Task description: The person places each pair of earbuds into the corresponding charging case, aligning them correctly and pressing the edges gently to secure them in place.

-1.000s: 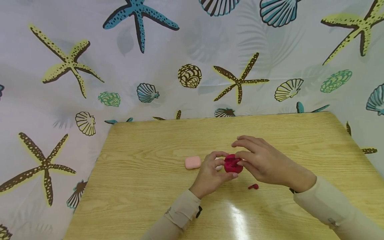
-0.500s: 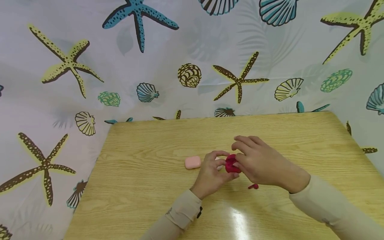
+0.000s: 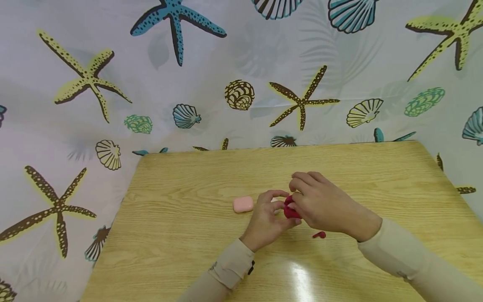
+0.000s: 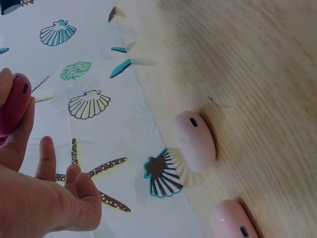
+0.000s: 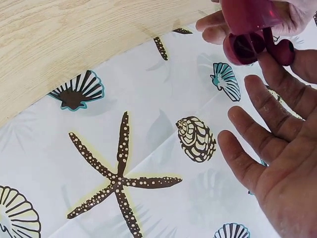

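My left hand (image 3: 266,220) grips a magenta earbud charging case (image 3: 291,212), holding it off the table with its lid raised. In the right wrist view, my right hand (image 5: 285,144) pinches a magenta earbud (image 5: 282,51) between thumb and index finger, right at the opened case (image 5: 250,14). The other fingers of that hand stand spread apart. How far the earbud sits inside the case cannot be told. A second magenta earbud (image 3: 319,235) lies on the table just below my right hand. The left wrist view shows the case's charging port side (image 4: 19,101).
A pink earbud case (image 3: 243,204) lies on the wooden table (image 3: 181,235) left of my left hand. Behind that hand's fingers is a paler case (image 3: 276,205), mostly hidden; the left wrist view shows this pale case (image 4: 195,141) whole. A shell-patterned cloth (image 3: 211,63) hangs behind.
My right hand has moved left and closer over the magenta case, covering more of it and the earbud. The left hand tilts the case slightly. The loose earbud has stayed put.
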Tool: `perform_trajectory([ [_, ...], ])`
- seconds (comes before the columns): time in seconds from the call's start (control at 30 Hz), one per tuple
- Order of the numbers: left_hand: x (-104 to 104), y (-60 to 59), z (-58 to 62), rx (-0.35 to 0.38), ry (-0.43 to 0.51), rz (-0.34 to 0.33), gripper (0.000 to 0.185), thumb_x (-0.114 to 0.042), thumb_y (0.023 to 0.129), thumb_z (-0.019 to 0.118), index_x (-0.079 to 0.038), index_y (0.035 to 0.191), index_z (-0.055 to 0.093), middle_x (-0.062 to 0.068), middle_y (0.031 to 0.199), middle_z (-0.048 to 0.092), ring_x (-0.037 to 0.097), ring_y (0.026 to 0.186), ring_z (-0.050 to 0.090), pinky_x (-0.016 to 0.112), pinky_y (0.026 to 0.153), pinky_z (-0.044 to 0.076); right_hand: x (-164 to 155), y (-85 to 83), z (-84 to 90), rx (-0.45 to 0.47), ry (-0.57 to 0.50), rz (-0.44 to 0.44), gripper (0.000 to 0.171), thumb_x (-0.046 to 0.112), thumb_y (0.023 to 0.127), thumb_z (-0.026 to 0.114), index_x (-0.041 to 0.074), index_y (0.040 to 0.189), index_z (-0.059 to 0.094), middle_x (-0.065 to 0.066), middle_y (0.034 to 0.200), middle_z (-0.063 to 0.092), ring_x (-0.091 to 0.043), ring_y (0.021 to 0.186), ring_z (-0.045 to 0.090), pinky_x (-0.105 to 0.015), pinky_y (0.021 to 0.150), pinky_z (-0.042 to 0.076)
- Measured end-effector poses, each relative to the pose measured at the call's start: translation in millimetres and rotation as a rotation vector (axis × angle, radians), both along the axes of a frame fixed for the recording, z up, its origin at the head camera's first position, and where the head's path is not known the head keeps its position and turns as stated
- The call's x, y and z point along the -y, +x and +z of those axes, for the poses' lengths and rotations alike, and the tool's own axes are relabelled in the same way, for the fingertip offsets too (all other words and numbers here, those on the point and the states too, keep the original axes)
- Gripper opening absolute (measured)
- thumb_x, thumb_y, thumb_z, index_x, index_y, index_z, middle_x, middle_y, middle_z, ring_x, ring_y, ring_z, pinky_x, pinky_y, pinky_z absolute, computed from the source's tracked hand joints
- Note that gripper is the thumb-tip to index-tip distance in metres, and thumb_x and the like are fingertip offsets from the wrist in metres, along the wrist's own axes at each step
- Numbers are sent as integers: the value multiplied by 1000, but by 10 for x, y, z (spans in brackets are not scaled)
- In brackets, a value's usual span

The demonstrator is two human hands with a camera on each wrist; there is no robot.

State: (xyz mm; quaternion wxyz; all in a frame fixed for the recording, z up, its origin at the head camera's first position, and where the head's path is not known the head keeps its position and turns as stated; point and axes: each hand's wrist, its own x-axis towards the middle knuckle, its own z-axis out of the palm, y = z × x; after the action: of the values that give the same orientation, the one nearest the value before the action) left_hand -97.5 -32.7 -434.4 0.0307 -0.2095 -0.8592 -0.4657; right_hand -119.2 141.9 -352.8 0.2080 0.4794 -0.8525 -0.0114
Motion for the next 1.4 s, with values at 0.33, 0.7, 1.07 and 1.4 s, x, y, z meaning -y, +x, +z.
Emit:
perform_trajectory([
  [0.33, -42, 0, -3, -71, -69, 24, 25, -28, 74, 82, -9, 88, 77, 3, 122, 59, 22, 120, 48, 40, 104, 38, 37, 21, 54, 0, 76, -57, 20, 23, 78, 74, 5, 80, 65, -6, 87, 62, -25, 97, 58, -40, 85, 52],
  [0.7, -29, 19, -35, -106, -114, 29, 25, -31, 74, 82, -11, 88, 77, 3, 122, 60, 20, 120, 50, 39, 104, 38, 121, 8, -4, -23, 102, -96, 23, 26, 84, 68, 7, 72, 64, -5, 83, 60, -25, 91, 57, -40, 82, 51],
  [1.07, -20, -2, -22, -189, -133, 62, 25, -31, 72, 84, -11, 86, 78, 3, 118, 63, 19, 115, 53, 37, 103, 39, 110, 21, 50, -34, 136, -121, 20, 21, 80, 70, 5, 70, 65, -6, 83, 61, -25, 89, 57, -40, 81, 51],
  [1.4, -28, 1, -40, -224, -166, 95, 25, -33, 71, 84, -12, 82, 78, 2, 116, 63, 18, 114, 53, 38, 102, 40, 144, 32, 58, -9, 189, -133, 17, 20, 70, 76, 6, 70, 67, -6, 83, 61, -24, 89, 55, -40, 82, 51],
])
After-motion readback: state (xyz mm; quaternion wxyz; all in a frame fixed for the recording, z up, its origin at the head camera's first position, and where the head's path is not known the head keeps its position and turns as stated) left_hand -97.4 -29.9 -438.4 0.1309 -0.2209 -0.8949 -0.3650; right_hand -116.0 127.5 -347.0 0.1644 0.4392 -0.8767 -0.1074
